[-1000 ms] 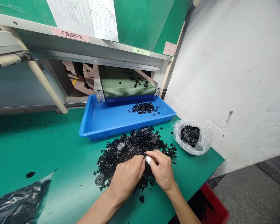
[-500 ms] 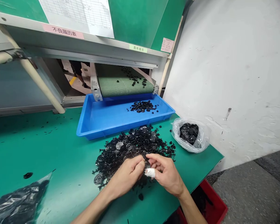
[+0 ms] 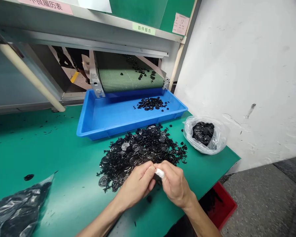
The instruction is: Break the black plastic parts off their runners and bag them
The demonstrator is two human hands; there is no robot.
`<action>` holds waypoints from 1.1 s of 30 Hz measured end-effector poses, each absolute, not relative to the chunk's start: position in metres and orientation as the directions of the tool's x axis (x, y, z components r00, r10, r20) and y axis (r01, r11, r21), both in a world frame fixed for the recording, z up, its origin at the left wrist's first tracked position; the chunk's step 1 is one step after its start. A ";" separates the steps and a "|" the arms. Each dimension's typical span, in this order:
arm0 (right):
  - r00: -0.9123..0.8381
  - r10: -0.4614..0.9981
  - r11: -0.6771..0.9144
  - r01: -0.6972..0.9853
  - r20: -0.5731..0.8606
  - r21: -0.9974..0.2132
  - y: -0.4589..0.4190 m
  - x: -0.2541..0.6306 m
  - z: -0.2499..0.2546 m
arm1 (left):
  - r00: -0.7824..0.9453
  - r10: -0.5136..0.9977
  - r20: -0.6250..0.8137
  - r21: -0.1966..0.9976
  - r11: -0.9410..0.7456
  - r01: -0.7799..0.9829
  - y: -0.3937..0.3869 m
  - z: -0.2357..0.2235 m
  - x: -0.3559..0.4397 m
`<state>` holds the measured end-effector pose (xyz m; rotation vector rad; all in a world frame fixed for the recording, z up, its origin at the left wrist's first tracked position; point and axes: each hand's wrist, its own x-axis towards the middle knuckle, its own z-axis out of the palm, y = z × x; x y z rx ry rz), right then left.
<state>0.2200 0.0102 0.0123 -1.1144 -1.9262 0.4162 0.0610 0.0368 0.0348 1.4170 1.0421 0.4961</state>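
My left hand (image 3: pixel 139 181) is closed in a pinch over the near edge of the pile of black plastic parts (image 3: pixel 135 153). Its fingertips meet those of my right hand (image 3: pixel 175 182), which is also closed and has a white wrap (image 3: pixel 159 172) on one digit. The round black part that showed at my left fingertips half a second ago is now covered by the fingers. What the right fingers pinch cannot be made out. The pile mixes round ringed discs with small branched pieces.
Behind the pile stands a blue tray (image 3: pixel 108 131) holding some black parts, below a green conveyor belt (image 3: pixel 120 84) carrying more. An open clear bag (image 3: pixel 218 143) of discs sits right, another filled bag (image 3: pixel 19 210) left. A red bin (image 3: pixel 229 207) stands below the table edge.
My hands moved slightly apart, showing a round black part between them, then came back together fingertip to fingertip. The right hand's fingers have curled in. The view has tilted down.
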 end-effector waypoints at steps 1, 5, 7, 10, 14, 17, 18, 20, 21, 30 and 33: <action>-0.224 0.837 0.534 0.536 0.500 -0.654 0.013 0.220 0.010 | 0.495 0.821 -0.286 0.944 0.154 0.291 0.038 0.035 0.061; -0.149 0.894 0.432 0.534 0.422 -0.727 0.025 0.234 0.005 | 0.483 0.851 -0.206 0.965 0.094 0.246 0.045 0.036 0.060; -0.150 0.906 0.398 0.614 0.395 -0.681 0.027 0.244 0.008 | 0.449 0.872 -0.195 0.978 0.140 0.152 0.049 0.035 0.057; -0.186 0.916 0.368 0.743 0.357 -0.558 0.021 0.253 0.014 | 0.394 0.880 -0.264 0.942 0.323 -0.090 0.055 0.032 0.055; -0.219 0.951 0.304 0.804 0.220 -0.511 0.004 0.247 0.017 | 0.404 0.841 -0.360 0.802 0.500 -0.327 0.059 0.029 0.055; -0.220 0.962 0.273 0.835 0.165 -0.478 -0.003 0.239 0.013 | 0.385 0.826 -0.412 0.698 0.558 -0.449 0.060 0.030 0.056; -0.207 0.964 0.264 0.831 0.169 -0.489 -0.003 0.237 0.012 | 0.377 0.825 -0.420 0.672 0.562 -0.481 0.059 0.030 0.056; -0.183 0.968 0.249 0.792 0.173 -0.558 -0.002 0.236 0.011 | 0.367 0.831 -0.417 0.646 0.555 -0.524 0.058 0.031 0.056; -0.164 0.973 0.230 0.761 0.164 -0.607 -0.001 0.236 0.011 | 0.364 0.835 -0.414 0.646 0.550 -0.529 0.058 0.031 0.055; 0.104 0.994 -0.032 0.166 -0.015 -0.986 0.007 0.239 0.003 | 0.454 0.834 -0.315 0.939 0.343 0.021 0.043 0.023 0.064; 0.104 0.994 -0.033 0.117 -0.021 -0.993 0.005 0.235 0.003 | 0.503 0.847 -0.170 0.978 0.084 0.190 0.030 0.023 0.071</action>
